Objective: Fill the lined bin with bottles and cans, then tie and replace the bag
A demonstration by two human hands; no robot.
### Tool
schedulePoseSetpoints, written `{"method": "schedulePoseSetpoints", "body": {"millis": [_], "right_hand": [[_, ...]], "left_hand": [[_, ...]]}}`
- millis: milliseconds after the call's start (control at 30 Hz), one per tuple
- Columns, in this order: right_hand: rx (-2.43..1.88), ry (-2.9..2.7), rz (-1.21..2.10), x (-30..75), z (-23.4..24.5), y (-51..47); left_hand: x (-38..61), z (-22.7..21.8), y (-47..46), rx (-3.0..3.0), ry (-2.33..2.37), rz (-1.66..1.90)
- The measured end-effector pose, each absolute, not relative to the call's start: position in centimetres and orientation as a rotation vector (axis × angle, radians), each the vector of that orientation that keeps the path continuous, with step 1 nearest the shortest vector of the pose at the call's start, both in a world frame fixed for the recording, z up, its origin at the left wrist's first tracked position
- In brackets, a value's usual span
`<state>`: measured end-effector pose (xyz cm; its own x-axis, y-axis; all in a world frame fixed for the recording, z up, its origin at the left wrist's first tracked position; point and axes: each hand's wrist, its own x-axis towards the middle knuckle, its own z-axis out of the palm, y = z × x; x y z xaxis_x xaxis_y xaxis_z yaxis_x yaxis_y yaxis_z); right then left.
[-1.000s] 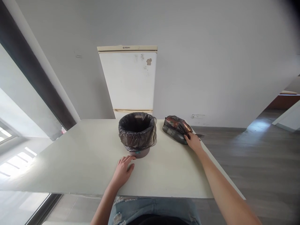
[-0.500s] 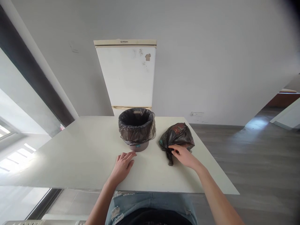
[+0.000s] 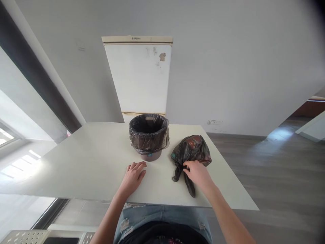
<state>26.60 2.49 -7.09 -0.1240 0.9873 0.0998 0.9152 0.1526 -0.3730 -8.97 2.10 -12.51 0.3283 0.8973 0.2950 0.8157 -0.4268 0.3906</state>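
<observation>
A black plastic garbage bag (image 3: 196, 149), filled and knotted at its neck, lies on the right part of the white table (image 3: 96, 159). My right hand (image 3: 196, 171) is closed on the bag at its knot, with the loose ends hanging toward the table's near edge. To the left stands a trash can (image 3: 151, 156) lined with a black bag folded over its rim; its inside looks dark. My left hand (image 3: 134, 174) rests flat on the tabletop just in front of the trash can, fingers stretched out and holding nothing.
Behind the table a white refrigerator (image 3: 139, 74) stands against the grey wall. A wall socket (image 3: 214, 122) is low on the right. At the bottom left is a light perforated plastic piece (image 3: 27, 236). Grey wooden flooring (image 3: 243, 159) lies to the right.
My right hand has moved slightly down and is now on the knot. The knot's ends have turned toward me and spread out. My left hand stays in place on the table.
</observation>
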Motion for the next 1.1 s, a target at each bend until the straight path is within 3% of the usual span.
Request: {"method": "schedulePoseSetpoints", "body": {"millis": [233,367,600,900,1100], "right_hand": [[-1.422,-1.904,0.72,23.9,-5.1,1.0],[-1.282,-1.9,0.781,22.7,-4.3,-0.3],[-1.125,-2.027,0.744,23.1,-4.9,-2.3],[-1.369,-2.015,0.569,27.9,-5.7,-2.9],[-1.346,-2.005,0.33,29.5,-6.6,-2.5]], "left_hand": [[-3.4,-11.0,1.2,1.907,1.568,1.179],[2.0,-10.4,0.4,1.692,1.386,1.103],[3.3,-10.7,1.3,1.626,1.427,1.246],[-0.2,-10.6,1.5,1.432,1.545,1.436],[-1.6,-11.2,1.4,1.311,1.686,1.38]]}}
